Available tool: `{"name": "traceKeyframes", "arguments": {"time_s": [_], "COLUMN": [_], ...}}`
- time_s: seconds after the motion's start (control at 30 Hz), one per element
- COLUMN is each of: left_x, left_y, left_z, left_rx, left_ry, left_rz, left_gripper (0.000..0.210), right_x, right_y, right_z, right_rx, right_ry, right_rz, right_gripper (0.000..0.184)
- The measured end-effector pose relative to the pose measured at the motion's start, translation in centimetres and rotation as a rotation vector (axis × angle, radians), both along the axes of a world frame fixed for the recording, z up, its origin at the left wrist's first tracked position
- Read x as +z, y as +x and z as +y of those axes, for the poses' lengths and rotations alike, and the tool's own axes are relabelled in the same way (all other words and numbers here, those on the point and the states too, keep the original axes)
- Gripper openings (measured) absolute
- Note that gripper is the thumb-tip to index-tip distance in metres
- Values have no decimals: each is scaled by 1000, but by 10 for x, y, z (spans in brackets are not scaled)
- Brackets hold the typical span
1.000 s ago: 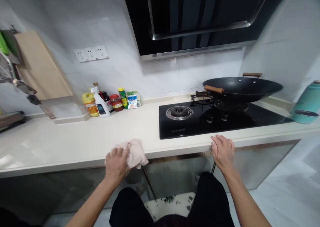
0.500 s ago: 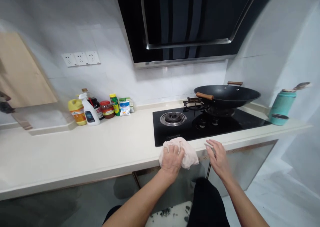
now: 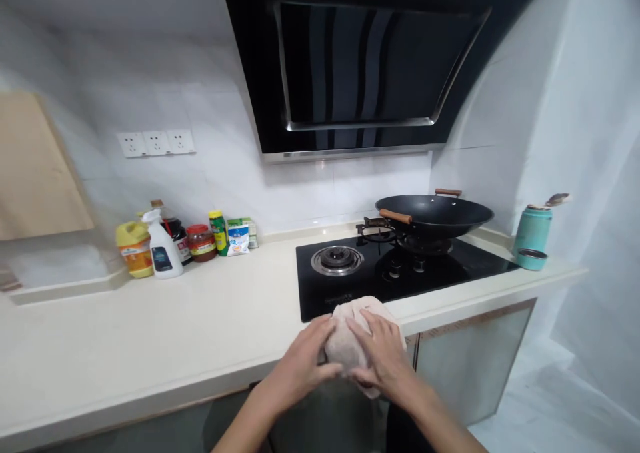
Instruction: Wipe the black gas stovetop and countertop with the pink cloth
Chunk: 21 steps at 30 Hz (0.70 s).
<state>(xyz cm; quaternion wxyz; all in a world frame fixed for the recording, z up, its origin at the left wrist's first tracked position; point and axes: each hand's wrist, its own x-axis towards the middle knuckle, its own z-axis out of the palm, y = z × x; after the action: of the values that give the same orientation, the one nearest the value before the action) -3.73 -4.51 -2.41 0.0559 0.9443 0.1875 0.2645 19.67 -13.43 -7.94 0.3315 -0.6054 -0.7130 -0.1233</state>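
A pale pink cloth (image 3: 345,346) is bunched between my two hands, in front of the counter's edge just below the hob. My left hand (image 3: 305,360) holds its left side, with the fingertips on top and the thumb underneath. On the other side, my right hand (image 3: 384,358) grips it with the fingers curled over the fabric. Part of the cloth hangs below my right hand. Beyond it lies the black glass gas hob (image 3: 320,300) with a round burner (image 3: 337,260) at the left.
A black wok (image 3: 435,214) with wooden handles rests on the right burner, under a range hood (image 3: 350,73). A turquoise canister (image 3: 534,230) and a small turquoise cup (image 3: 532,260) stand at right. Along the wall are a spray bottle (image 3: 163,250), a yellow jug (image 3: 135,250) and a red-lidded jar (image 3: 201,243).
My right hand has moved left and taken hold of the cloth. My left hand has shifted from on top of it to its left side. The view has tilted up.
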Motion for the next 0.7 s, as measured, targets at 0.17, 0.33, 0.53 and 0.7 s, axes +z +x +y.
{"name": "traceKeyframes", "arguments": {"time_s": [0.17,0.33,0.53,0.7], "left_x": [16,2,-9,-11], "left_y": [-72,-90,-91,-90], "left_z": [60,95,101,103], "left_rx": [320,555,607,657], "left_ry": [32,-7,56,76], "left_rz": [-235,-208,-38,55], "left_gripper": [40,46,50,52], "right_x": [6,0,-1,-9], "right_y": [-63,-133,-103,-8], "right_z": [51,73,55,31], "right_rx": [18,153,123,45], "right_ry": [-83,170,255,256], "right_rz": [-98,-257,-276,-211], "right_gripper": [120,69,51,65]}}
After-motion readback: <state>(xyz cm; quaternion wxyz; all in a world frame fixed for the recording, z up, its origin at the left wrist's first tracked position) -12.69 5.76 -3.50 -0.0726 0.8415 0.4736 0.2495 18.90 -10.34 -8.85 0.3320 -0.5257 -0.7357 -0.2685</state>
